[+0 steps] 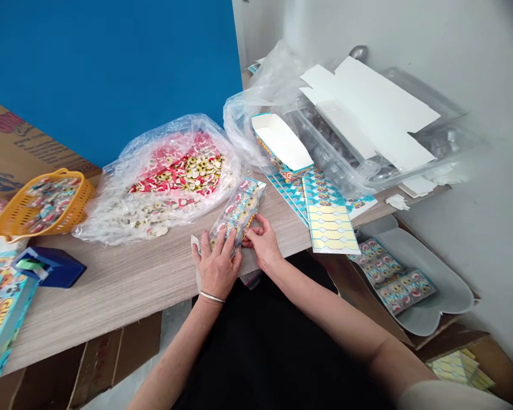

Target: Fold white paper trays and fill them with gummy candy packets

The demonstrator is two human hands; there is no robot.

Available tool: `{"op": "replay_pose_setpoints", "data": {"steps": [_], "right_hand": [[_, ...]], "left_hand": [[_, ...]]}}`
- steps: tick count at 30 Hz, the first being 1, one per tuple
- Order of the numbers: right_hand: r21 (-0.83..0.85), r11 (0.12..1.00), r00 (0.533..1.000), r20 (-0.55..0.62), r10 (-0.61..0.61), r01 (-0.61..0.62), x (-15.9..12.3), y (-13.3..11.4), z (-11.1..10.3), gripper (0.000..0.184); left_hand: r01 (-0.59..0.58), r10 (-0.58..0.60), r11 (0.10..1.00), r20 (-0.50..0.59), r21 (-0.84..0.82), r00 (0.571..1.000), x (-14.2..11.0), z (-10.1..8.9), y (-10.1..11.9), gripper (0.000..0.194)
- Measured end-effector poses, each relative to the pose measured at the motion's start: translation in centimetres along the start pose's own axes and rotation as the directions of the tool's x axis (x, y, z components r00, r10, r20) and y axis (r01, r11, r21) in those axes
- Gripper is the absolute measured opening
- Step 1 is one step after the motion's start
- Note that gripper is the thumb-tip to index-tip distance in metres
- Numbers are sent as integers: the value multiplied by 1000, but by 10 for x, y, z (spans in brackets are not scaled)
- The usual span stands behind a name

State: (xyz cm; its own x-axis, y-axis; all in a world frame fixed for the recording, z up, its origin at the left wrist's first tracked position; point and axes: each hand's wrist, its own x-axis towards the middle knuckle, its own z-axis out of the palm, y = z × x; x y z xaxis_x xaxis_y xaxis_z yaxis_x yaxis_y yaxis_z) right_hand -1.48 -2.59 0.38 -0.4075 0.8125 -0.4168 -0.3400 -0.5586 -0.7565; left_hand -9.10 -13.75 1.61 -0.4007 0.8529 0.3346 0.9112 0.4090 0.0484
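Observation:
My left hand (217, 263), with a metal bangle at the wrist, grips the lower end of a transparent packet of printed candy strips (239, 212). My right hand (260, 242) pinches the packet's edge from the other side with its fingertips. The packet's lower end rests near the table edge, and my fingers hide part of it. A small white paper tab (195, 245) sticks out beside my left hand. Just beyond the packet, a stack of blue printed sheets (325, 196) and a yellow label sheet (330, 223) lie on the wood-grain table (111, 279).
A plastic bag of gummy candies (171, 182) and a yellow basket of packets (43, 205) sit to the left. Behind stand a printed paper tray (281, 145) and transparent plastic trays (367, 136) under white card (367, 108). A grey tray of printed sheets (410, 279) lies lower right.

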Motion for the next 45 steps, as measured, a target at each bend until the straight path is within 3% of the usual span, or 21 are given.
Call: {"op": "replay_pose_setpoints", "data": {"steps": [5, 10, 15, 24, 28, 40, 45], "right_hand": [[61, 998, 1000, -13, 26, -25, -9, -2, 3, 58], [10, 1000, 998, -63, 0, 1, -5, 0, 7, 37], [5, 995, 994, -23, 104, -104, -7, -3, 4, 21], [197, 930, 949, 127, 289, -309, -13, -12, -3, 18], [112, 910, 901, 231, 367, -399, -16, -11, -5, 16], [-2, 914, 858, 344, 382, -406, -25, -6, -11, 25], [-7, 929, 873, 340, 349, -369, -26, -3, -14, 22]], "left_hand": [[4, -3, 1000, 11, -15, 1000, 0, -3, 2, 51], [-1, 2, 1000, 23, -27, 1000, 1, -7, 3, 52], [1, 0, 1000, 31, -24, 1000, 0, -5, 2, 51], [-11, 12, 1000, 47, -17, 999, 0, -7, 1, 54], [-6, 7, 1000, 77, -12, 997, 0, -9, 1, 55], [-57, 58, 998, 156, -13, 986, 2, -17, -4, 67], [-52, 54, 999, 164, -17, 985, 1, -16, -5, 66]]}}
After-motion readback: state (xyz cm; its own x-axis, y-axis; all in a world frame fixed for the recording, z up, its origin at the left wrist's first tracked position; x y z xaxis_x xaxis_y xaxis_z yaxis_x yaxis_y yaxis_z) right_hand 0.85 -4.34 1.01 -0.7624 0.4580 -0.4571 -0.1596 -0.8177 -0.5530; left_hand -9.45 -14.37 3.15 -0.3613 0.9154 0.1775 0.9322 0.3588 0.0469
